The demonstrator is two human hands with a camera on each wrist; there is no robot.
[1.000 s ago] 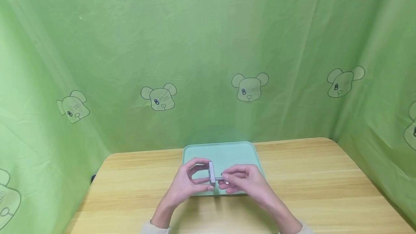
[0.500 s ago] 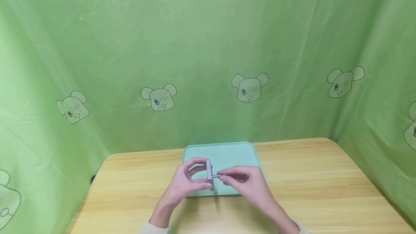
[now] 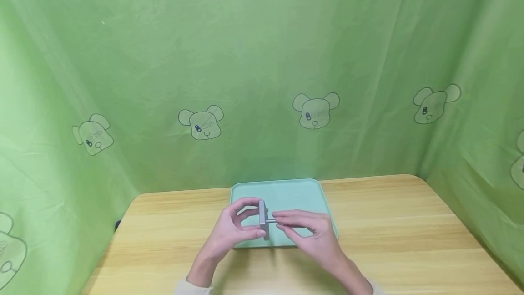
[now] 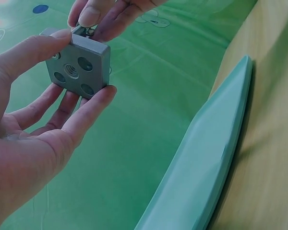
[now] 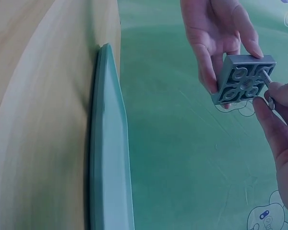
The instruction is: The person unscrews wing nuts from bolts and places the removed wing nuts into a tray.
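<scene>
Currently, left hand (image 3: 231, 229) holds a grey square block (image 3: 262, 212) by its edges, thumb and fingers set wide around it; right hand (image 3: 321, 236) pinches a screw (image 5: 266, 77) in a narrow hold; both pieces raised off the desk (image 3: 389, 222), overlapping the mint tray (image 3: 286, 190) in head view; left wrist view gives the flat face with threaded centre hole (image 4: 71, 71); only right wrist view gives the ribbed face (image 5: 245, 82), screw at one corner; head view: block nearly edge-on, screw's outer end behind right fingertips; insertion depth unclear; sleeves (image 3: 193, 287) cut off below.
</scene>
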